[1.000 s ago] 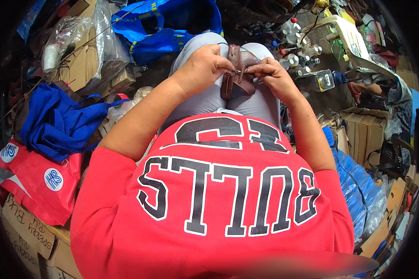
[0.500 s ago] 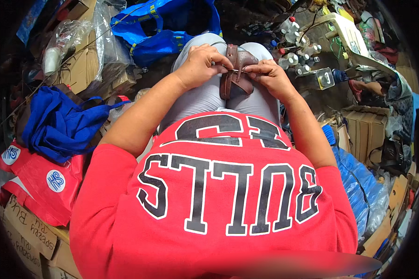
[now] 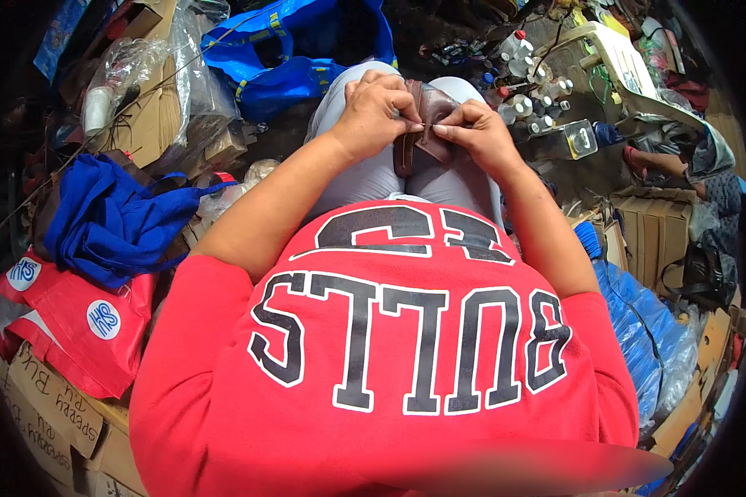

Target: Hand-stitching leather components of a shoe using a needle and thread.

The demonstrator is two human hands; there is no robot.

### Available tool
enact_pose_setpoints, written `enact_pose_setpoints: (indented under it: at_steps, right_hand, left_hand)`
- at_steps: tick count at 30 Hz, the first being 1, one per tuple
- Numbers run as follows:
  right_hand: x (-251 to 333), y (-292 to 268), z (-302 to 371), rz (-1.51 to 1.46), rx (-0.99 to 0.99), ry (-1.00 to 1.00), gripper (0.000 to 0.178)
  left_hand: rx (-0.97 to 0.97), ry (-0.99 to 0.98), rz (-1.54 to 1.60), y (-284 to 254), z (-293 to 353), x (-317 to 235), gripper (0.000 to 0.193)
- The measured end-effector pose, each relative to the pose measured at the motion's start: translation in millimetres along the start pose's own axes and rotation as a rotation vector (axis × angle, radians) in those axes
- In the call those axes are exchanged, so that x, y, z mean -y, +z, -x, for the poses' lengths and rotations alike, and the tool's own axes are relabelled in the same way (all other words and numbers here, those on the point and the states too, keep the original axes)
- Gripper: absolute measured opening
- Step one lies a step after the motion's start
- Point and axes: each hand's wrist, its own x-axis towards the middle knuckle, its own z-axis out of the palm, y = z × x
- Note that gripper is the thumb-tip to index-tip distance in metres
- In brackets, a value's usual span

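Observation:
A brown leather piece that looks like a shoe upper [image 3: 438,106] rests across my thighs, its lower part between my knees. My left hand [image 3: 375,114] is closed in a pinch at its middle, thumb and forefinger on a thin brown lace. From the other side my right hand [image 3: 477,131] pinches the lace as well, its fingertips very close to the left ones. The lace is small, and mostly hidden by the fingers.
At the far left lies a blue bag [image 3: 307,74]; a blue cloth bag [image 3: 108,219] and a red bag [image 3: 79,331] lie nearer. Plastic bottles [image 3: 526,87] crowd the far right beside a pale plastic chair [image 3: 622,66]. Cardboard boxes [image 3: 655,228] and blue plastic sheeting [image 3: 634,323] are at right.
Both hands have drawn closer together over the leather, shortening the gap where the lace showed. The left hand has turned and covers more of the piece.

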Motion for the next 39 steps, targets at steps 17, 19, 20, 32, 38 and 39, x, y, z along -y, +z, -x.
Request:
enact_pose_setpoints:
  at_steps: [17, 19, 20, 32, 38, 39]
  right_hand:
    - [53.3, -4.7, 1.6, 1.020, 0.238, -0.239, 0.006]
    - [55.0, -3.7, 3.2, 0.993, 0.212, -0.246, 0.006]
    - [58.4, -4.3, 3.6, 0.990, 0.213, -0.226, 0.007]
    - [28.4, -36.7, 16.4, 0.979, 0.192, -0.241, 0.015]
    - [-29.6, -125.6, 50.8, -0.017, -0.122, 0.368, 0.009]
    - [-23.8, -119.6, 43.1, -0.325, -0.218, 0.219, 0.011]
  left_hand:
    - [0.552, 0.123, -0.544, -17.8, -11.9, -37.8, 0.018]
    - [0.542, 0.119, -0.519, -16.8, -8.7, -32.2, 0.020]
    - [0.516, 0.111, -0.474, -15.9, -7.4, -29.5, 0.021]
    - [0.474, 0.167, -0.398, -51.8, 21.7, 10.0, 0.023]
    - [0.111, -0.484, 0.308, -118.2, 43.6, 45.4, 0.002]
    - [0.052, -0.430, 0.481, -119.9, 33.6, 38.3, 0.005]
